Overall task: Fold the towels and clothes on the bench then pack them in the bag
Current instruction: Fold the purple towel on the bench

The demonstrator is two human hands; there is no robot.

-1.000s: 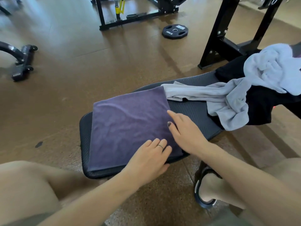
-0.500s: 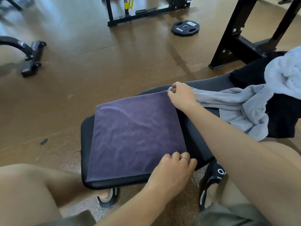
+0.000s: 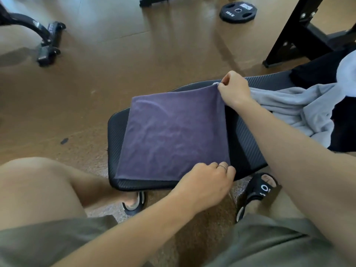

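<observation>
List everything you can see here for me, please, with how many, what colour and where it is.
purple towel: one, purple, folded flat on the bench's near end
bench: one, black padded, centre
grey towel: one, pale grey, crumpled on the bench at right
black garment: one, black, under the grey towel, far right
weight plate: one, black, on the floor, top
rack frame: one, black, top right
machine foot: one, black, top left
sandals: two, black, under the bench
left hand: pinches the purple towel's near right corner
right hand: pinches its far right corner, lifted
</observation>
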